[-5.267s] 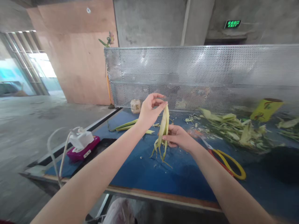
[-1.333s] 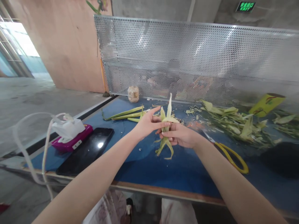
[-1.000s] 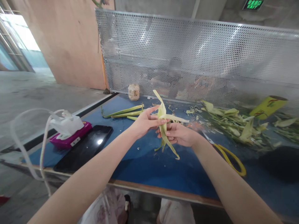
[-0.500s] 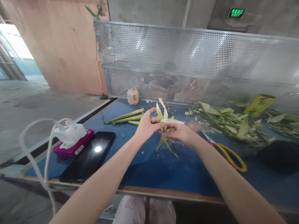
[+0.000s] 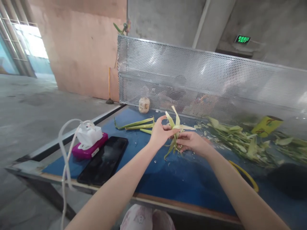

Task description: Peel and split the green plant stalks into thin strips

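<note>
Pale green leaf strips (image 5: 177,120), bunched together with their ends fanning out, are held up just above the blue tabletop. My left hand (image 5: 159,132) pinches the bunch from the left, thumb reaching across it. From the right, my right hand (image 5: 192,142) has its fingers closed around the lower part. Thin greener ends (image 5: 169,151) hang down below the fingers. Exactly where the strips meet is partly hidden by both hands. Several long green stalks (image 5: 136,124) lie on the table just left of my left hand.
A heap of leaves (image 5: 237,137) lies to the right, by a yellow-green cylinder (image 5: 267,125). My right forearm partly covers a yellow looped handle (image 5: 247,175). At left are a phone (image 5: 104,159), a magenta box with tissue (image 5: 90,147) and cables. A perforated metal panel (image 5: 155,70) stands behind.
The whole view has shifted, so the table appears lower and further right. My right hand's fingers have shifted slightly down the leaf bunch. Both hands still hold it.
</note>
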Available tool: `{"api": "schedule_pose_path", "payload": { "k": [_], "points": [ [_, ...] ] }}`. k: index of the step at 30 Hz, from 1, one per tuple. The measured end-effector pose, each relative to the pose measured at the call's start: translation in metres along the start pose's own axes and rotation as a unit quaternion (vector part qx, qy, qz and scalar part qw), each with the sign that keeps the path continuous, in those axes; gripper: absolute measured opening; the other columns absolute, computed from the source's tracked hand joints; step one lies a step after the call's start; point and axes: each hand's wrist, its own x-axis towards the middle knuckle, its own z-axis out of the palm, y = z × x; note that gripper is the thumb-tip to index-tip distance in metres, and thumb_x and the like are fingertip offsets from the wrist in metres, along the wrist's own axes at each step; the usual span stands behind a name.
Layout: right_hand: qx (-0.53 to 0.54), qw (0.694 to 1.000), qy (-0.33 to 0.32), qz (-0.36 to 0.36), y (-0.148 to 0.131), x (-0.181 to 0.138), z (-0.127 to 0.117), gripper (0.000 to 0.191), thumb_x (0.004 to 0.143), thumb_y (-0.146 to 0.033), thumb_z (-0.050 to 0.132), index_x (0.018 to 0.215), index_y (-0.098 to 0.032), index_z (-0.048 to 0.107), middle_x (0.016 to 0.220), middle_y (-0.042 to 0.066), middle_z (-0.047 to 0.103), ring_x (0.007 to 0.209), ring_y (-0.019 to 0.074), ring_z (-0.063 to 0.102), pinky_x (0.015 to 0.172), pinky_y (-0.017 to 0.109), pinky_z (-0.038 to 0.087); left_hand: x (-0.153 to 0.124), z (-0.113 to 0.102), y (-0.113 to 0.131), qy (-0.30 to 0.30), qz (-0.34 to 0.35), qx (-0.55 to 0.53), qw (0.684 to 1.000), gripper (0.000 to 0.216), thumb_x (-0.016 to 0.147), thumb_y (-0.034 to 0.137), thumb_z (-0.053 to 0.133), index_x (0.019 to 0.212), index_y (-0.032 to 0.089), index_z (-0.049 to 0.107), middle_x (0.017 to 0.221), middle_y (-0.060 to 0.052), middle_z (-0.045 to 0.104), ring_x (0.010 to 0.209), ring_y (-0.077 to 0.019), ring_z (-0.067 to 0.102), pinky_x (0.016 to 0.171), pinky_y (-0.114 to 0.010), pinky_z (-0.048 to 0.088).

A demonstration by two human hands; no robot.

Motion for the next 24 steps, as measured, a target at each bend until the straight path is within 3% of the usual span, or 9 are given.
{"api": "schedule_pose_path", "payload": {
  "k": [5, 11, 14, 16, 19, 21, 24],
  "points": [
    [-0.091, 0.995, 0.04, -0.016, -0.01, 0.001, 0.012, 0.028, 0.058, -0.035, 0.068, 0.073, -0.014, 0.06, 0.046, -0.006, 0.049, 0.035, 0.0063, 0.043, 0.039, 0.022, 0.034, 0.001, -0.001, -0.002, 0.001, 0.008, 0.005, 1.0, 0.078, 0.055, 0.022, 0.073, 0.121, 0.012, 0.033, 0.05, 0.008, 0.053, 0.039, -0.0061, 0.043, 0.043, -0.02, 0.035],
    [0.004, 1.0, 0.03, -0.006, -0.007, 0.008, 0.016, 0.03, 0.055, -0.035, 0.072, 0.073, -0.013, 0.06, 0.046, -0.008, 0.041, 0.035, 0.001, 0.025, 0.037, 0.02, 0.015, 0.0, -0.006, 0.009, 0.006, -0.033, -0.029, 0.999, 0.097, 0.051, 0.026, 0.077, 0.129, 0.007, 0.023, 0.05, 0.008, 0.053, 0.039, -0.0063, 0.042, 0.043, -0.021, 0.035],
    [0.067, 0.997, 0.033, 0.006, -0.001, 0.01, 0.014, 0.03, 0.05, -0.033, 0.075, 0.064, -0.013, 0.058, 0.051, -0.005, 0.044, 0.038, 0.0008, 0.026, 0.039, 0.02, 0.013, -0.001, -0.012, 0.011, -0.046, -0.087, -0.048, 0.994, 0.11, 0.046, 0.024, 0.079, 0.134, 0.007, 0.015, 0.061, 0.003, 0.061, 0.045, -0.0075, 0.049, 0.052, -0.023, 0.04],
    [0.096, 0.994, 0.048, 0.012, 0.003, 0.01, 0.011, 0.03, 0.047, -0.031, 0.077, 0.057, -0.013, 0.055, 0.049, -0.004, 0.043, 0.039, 0.0014, 0.027, 0.039, 0.02, 0.013, -0.002, -0.015, 0.009, -0.081, -0.12, -0.043, 0.989, 0.116, 0.041, 0.019, 0.081, 0.135, 0.007, 0.014, 0.072, -0.003, 0.066, 0.06, -0.0123, 0.058, 0.064, -0.026, 0.044],
    [0.112, 0.992, 0.059, 0.016, 0.009, 0.009, 0.006, 0.03, 0.045, -0.03, 0.078, 0.053, -0.012, 0.055, 0.045, -0.006, 0.039, 0.04, 0.0018, 0.027, 0.039, 0.02, 0.014, -0.002, -0.016, 0.006, -0.097, -0.105, 0.025, 0.989, 0.112, 0.041, 0.018, 0.081, 0.134, 0.008, 0.021, 0.081, -0.009, 0.069, 0.079, -0.0207, 0.062, 0.077, -0.033, 0.044],
    [0.115, 0.991, 0.067, 0.016, 0.012, 0.009, 0.002, 0.029, 0.045, -0.029, 0.078, 0.056, -0.012, 0.057, 0.046, -0.005, 0.039, 0.041, 0.0021, 0.028, 0.039, 0.019, 0.015, -0.001, -0.015, 0.007, -0.102, -0.076, 0.082, 0.989, 0.106, 0.047, 0.024, 0.079, 0.134, 0.008, 0.022, 0.084, -0.011, 0.069, 0.084, -0.0226, 0.061, 0.078, -0.034, 0.043],
    [0.108, 0.991, 0.081, 0.008, 0.015, 0.01, -0.004, 0.028, 0.048, -0.03, 0.077, 0.06, -0.012, 0.059, 0.053, -0.003, 0.045, 0.043, 0.0025, 0.029, 0.04, 0.02, 0.015, 0.001, -0.018, 0.012, -0.086, -0.064, 0.12, 0.987, 0.097, 0.055, 0.031, 0.074, 0.133, 0.004, 0.023, 0.084, -0.013, 0.069, 0.076, -0.0204, 0.062, 0.068, -0.03, 0.045]
  ]
}}
